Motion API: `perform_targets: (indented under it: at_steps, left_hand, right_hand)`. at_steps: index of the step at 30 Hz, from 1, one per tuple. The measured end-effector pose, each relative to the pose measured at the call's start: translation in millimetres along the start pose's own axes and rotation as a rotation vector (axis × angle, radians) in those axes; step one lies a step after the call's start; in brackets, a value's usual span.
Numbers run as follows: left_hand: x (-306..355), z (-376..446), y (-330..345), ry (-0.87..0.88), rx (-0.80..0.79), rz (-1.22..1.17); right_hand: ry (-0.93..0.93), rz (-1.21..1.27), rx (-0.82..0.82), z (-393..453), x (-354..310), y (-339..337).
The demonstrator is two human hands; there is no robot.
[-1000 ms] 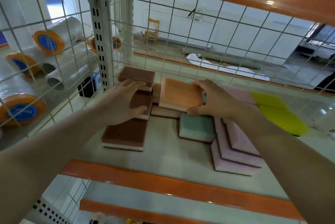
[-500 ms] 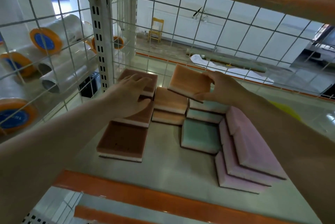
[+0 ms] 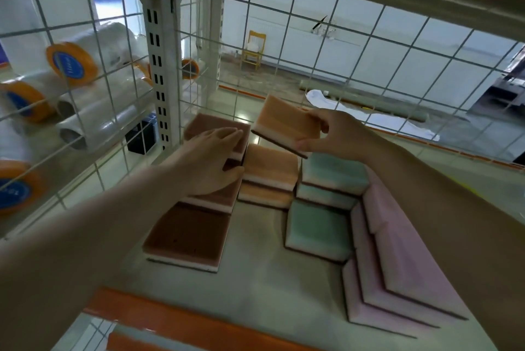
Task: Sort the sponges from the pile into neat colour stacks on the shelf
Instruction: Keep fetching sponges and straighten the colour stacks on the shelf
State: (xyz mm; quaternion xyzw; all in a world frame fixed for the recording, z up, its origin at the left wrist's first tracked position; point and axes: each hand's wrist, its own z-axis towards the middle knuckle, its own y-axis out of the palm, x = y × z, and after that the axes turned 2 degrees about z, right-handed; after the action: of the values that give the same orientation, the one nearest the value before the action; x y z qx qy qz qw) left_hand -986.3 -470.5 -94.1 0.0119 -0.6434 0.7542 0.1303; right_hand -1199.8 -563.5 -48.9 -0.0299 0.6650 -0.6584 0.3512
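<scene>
Right hand (image 3: 333, 130) pinches an orange sponge (image 3: 285, 123), tilted, above the orange stack (image 3: 270, 171). Left hand (image 3: 211, 161), fingers straight and together, rests on the brown sponges (image 3: 216, 129).

Behind the wire grid panel (image 3: 284, 46), a yellow wooden chair (image 3: 253, 50) stands against the far white wall, a white cloth (image 3: 369, 117) lies on the floor, and clear film rolls (image 3: 93, 123) with orange-and-blue end caps lie stacked left.
</scene>
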Motion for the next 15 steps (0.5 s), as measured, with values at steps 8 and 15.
perform_targets:
  at_steps: [8,15]
  left_hand:
    - [-5.5,1.3,3.9,-0.008,-0.021,0.016]
    - [-6.6,5.6,6.5,-0.027,-0.022,0.015]
  right_hand:
    - [-0.024,-0.01,-0.051,13.8,5.0,18.5]
    - [0.04,-0.034,-0.126,15.6,12.1,17.5]
